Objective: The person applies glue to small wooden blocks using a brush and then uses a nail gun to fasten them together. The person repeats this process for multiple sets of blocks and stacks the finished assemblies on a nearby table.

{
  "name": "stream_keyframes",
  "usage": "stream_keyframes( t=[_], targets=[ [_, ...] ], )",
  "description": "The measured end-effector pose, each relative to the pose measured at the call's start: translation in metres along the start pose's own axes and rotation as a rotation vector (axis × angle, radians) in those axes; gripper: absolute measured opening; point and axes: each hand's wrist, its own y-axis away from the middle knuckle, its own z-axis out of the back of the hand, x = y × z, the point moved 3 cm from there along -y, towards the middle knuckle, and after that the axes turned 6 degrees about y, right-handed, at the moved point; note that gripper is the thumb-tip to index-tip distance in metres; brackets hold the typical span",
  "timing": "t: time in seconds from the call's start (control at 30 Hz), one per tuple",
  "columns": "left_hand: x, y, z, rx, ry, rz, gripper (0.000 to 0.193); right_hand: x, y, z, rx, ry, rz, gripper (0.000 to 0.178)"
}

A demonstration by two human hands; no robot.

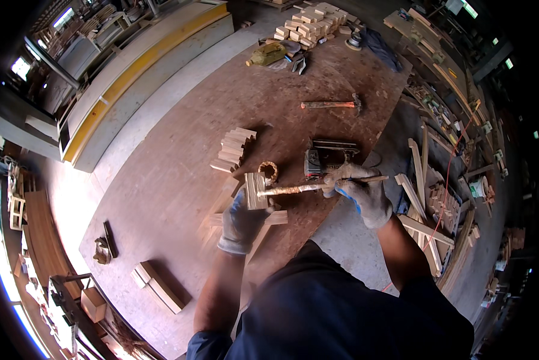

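My left hand [244, 223], in a grey glove with blue patches, grips a short wooden block [256, 191] above the table. My right hand [364, 195], gloved alike, is closed around a thin stick [296, 189] crusted with pale and brown residue. The stick's left end lies against the block's face, or just in front of it. Right behind the block stands a small round pot [268, 172] with a crusted brown rim. Pieces of wood [274, 218] lie crossed below my left hand, partly hidden by it. Beyond my right hand lies a nail gun [313, 163].
On the brown table [179, 156] lie a row of wooden blocks [233, 148], a hammer [335, 104], joined wood strips [158, 287] and a dark metal tool [105, 245]. Stacked blocks [311, 25] and a yellowish container [266, 55] are at the far end. Loose lumber [422, 180] lies at right.
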Motion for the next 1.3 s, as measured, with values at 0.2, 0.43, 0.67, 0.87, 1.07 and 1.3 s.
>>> stream_keyframes(
  t=[0.2,0.43,0.67,0.87,1.07,1.3],
  targets=[
    [-0.001,0.002,-0.001,-0.029,-0.054,0.023,0.053,-0.001,-0.008,-0.003,-0.121,0.031,0.001,0.018],
    [-0.005,0.002,0.000,-0.019,-0.116,0.017,0.053,-0.008,-0.005,-0.009,-0.029,-0.052,-0.062,0.018],
    [-0.002,0.004,0.002,0.013,0.084,0.013,0.051,-0.003,-0.006,-0.002,-0.108,0.003,-0.019,0.018],
    [-0.006,0.004,0.001,-0.006,0.058,-0.002,0.049,0.001,-0.007,-0.001,-0.193,0.026,-0.044,0.019],
    [-0.016,0.004,-0.006,-0.074,0.093,-0.010,0.043,0.002,-0.007,0.005,-0.043,0.027,-0.042,0.020],
    [-0.023,0.004,-0.005,-0.018,-0.120,-0.003,0.051,0.007,-0.007,0.008,-0.040,0.069,0.043,0.018]
  ],
)
